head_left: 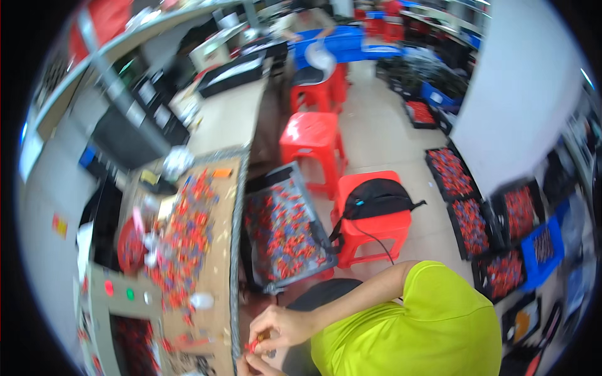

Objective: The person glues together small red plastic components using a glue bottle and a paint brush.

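My right hand [276, 327] is closed in a pinch around a small red part [251, 346], near the front edge of the workbench [216, 276]. A brassy bit shows between its fingers, too small to name. Below it, my left hand [258, 366] is partly cut off by the lower edge of the head view. Its fingertips press together against the same red part. Across the bench to the left lies a loose heap of small red and dark-blue parts [188, 232]. Beside the heap is a small white bottle [201, 301].
A beige machine with coloured buttons [119, 289] stands at the bench's near left. A grey tray of parts [288, 232] sits beside the bench. Red stools [311, 135], one bearing a black bag [379, 197], stand beyond. Black trays [450, 172] line the floor at right. Another person [307, 25] sits far back.
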`<act>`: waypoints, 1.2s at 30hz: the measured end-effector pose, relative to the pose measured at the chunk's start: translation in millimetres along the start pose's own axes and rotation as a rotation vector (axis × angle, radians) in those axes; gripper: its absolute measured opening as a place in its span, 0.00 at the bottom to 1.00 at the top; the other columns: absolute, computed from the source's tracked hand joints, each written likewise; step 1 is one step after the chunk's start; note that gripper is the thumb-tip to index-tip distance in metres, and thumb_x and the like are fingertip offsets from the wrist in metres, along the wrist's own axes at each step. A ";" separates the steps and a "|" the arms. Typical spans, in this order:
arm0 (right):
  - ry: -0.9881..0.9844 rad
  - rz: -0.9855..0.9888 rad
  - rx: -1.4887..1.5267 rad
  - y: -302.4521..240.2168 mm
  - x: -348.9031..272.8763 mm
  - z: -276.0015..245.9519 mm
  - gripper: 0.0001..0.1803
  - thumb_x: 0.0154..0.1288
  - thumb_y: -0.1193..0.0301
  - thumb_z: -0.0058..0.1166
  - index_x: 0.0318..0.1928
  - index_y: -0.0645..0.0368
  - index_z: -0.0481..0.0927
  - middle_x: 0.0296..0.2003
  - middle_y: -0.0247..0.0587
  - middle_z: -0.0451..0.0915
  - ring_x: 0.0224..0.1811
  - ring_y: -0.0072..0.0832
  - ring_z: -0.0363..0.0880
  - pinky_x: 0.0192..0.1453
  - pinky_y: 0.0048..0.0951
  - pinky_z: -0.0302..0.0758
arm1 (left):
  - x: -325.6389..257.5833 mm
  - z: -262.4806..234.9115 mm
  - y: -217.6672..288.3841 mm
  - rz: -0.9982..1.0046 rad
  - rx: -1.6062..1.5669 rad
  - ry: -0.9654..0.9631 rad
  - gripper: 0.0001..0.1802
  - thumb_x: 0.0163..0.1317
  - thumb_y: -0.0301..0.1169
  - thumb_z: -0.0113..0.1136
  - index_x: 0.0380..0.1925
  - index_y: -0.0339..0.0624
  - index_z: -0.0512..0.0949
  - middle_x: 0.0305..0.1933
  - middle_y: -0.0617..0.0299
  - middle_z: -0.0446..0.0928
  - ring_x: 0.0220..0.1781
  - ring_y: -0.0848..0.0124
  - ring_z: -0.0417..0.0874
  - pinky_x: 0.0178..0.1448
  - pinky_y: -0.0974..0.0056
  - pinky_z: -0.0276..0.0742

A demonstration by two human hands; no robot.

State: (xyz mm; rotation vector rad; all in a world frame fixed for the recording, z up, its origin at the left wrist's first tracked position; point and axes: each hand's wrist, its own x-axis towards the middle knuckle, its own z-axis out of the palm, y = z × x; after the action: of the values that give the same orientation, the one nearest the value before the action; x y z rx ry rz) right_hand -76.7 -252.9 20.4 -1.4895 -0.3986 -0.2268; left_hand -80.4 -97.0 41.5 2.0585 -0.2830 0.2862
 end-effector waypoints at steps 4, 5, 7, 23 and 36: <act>-0.036 -0.029 -0.070 -3.1 6.0 -8.8 0.08 0.57 0.72 0.63 0.37 0.62 0.84 0.33 0.43 0.83 0.34 0.29 0.82 0.38 0.27 0.75 | 2.1 7.5 -5.4 0.174 0.150 0.117 0.09 0.57 0.23 0.53 0.19 0.32 0.75 0.12 0.54 0.65 0.12 0.68 0.66 0.18 0.63 0.58; -0.056 -0.054 -0.146 5.6 5.4 -9.5 0.08 0.57 0.73 0.63 0.37 0.63 0.83 0.32 0.43 0.83 0.34 0.28 0.83 0.38 0.27 0.76 | -0.8 8.5 -8.6 0.120 0.073 0.130 0.08 0.56 0.23 0.54 0.20 0.33 0.76 0.12 0.54 0.66 0.12 0.66 0.67 0.19 0.63 0.59; -0.146 0.040 -0.080 6.4 8.1 -8.4 0.07 0.57 0.78 0.61 0.37 0.66 0.83 0.32 0.44 0.82 0.35 0.26 0.82 0.40 0.26 0.77 | -1.3 8.9 -10.6 0.135 0.010 0.155 0.05 0.55 0.21 0.55 0.22 0.34 0.77 0.14 0.56 0.69 0.12 0.68 0.68 0.19 0.67 0.63; -0.315 0.274 0.055 67.4 0.4 10.9 0.10 0.59 0.83 0.59 0.42 0.73 0.79 0.37 0.46 0.79 0.38 0.24 0.79 0.43 0.23 0.76 | -35.8 20.7 -73.2 -0.099 -0.197 0.280 0.05 0.52 0.19 0.57 0.20 0.34 0.73 0.14 0.60 0.68 0.11 0.75 0.67 0.17 0.70 0.60; -0.467 0.152 -0.073 79.2 31.4 42.8 0.10 0.57 0.81 0.61 0.40 0.71 0.80 0.33 0.44 0.81 0.34 0.25 0.78 0.38 0.22 0.74 | -32.8 -0.2 -98.2 -0.122 -0.180 0.381 0.05 0.52 0.19 0.56 0.19 0.33 0.75 0.13 0.62 0.68 0.10 0.78 0.63 0.16 0.72 0.55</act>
State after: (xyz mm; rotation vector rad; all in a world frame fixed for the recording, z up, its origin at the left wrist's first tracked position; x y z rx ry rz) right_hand -22.4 -201.3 -38.6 -1.6335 -0.6517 0.2360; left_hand -80.2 -47.4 -49.4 1.7922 0.0485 0.5482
